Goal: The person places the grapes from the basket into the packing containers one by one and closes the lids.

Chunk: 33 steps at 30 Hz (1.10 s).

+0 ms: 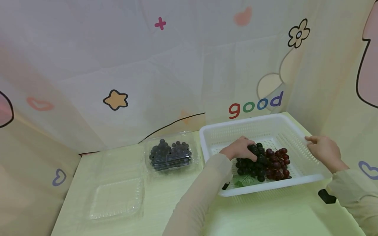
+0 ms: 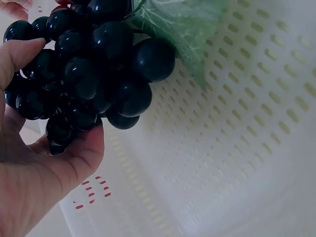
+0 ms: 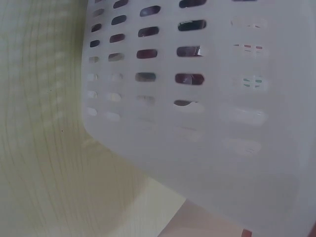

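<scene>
My left hand (image 1: 240,147) grips a bunch of black grapes (image 1: 249,167) inside a white perforated plastic basket (image 1: 271,186). In the left wrist view, thumb and fingers curl round the end of the black bunch, whose green leaf (image 2: 182,29) spreads over the basket floor. A bunch of red grapes (image 1: 277,162) lies beside it, to the right. My right hand (image 1: 325,150) holds the basket's right rim, thumb over the top edge. The right wrist view looks at the outside of the basket wall (image 3: 163,163), with grapes showing dimly through its slots.
A clear plastic clamshell box (image 1: 169,157) with dark grapes stands left of the basket, near the back of the table. Nearer the front left lies a clear shallow plastic lid or tray (image 1: 118,200). A printed curtain (image 1: 177,65) hangs behind the table (image 1: 171,203).
</scene>
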Each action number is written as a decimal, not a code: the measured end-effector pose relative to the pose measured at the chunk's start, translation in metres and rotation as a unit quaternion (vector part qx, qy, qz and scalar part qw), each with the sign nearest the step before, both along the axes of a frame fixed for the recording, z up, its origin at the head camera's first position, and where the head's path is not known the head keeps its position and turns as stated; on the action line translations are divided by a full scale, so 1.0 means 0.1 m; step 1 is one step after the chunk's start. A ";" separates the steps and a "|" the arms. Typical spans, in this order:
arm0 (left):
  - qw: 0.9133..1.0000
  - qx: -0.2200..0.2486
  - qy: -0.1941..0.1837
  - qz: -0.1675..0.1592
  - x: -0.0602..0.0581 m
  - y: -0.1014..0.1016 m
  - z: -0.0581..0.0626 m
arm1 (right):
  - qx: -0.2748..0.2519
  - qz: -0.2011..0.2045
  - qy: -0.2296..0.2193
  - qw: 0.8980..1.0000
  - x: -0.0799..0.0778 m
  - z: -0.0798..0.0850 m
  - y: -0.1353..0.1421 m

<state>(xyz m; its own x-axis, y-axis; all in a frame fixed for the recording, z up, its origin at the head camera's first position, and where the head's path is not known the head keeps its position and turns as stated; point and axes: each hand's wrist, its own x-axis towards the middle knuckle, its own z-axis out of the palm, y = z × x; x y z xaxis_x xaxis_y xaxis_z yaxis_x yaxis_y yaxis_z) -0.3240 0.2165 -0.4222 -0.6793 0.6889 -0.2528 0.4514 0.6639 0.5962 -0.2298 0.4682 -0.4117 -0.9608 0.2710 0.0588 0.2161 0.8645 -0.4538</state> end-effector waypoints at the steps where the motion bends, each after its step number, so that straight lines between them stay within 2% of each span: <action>1: 1.000 0.007 0.000 0.002 0.00 0.00 0.00 | 0.001 0.001 0.001 1.000 0.00 0.00 0.00; 14: 1.000 0.027 0.008 0.008 0.00 -0.02 0.07 | -0.001 0.003 0.003 1.000 0.00 0.01 -0.01; 24: 0.998 0.065 0.008 0.012 -0.01 -0.06 0.23 | 0.001 0.001 0.004 1.000 0.00 0.01 -0.01; 33: 0.997 0.068 0.015 0.011 -0.02 -0.11 0.40 | 0.000 0.002 0.002 1.000 -0.01 0.02 -0.02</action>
<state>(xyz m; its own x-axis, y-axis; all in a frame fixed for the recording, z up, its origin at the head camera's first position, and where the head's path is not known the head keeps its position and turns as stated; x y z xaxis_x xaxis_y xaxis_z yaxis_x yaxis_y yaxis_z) -0.3257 0.2059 -0.3827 -0.7009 0.6999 -0.1373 0.4560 0.5877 0.6683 -0.2307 0.4661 -0.4095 -0.9614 0.2681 0.0624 0.2118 0.8653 -0.4543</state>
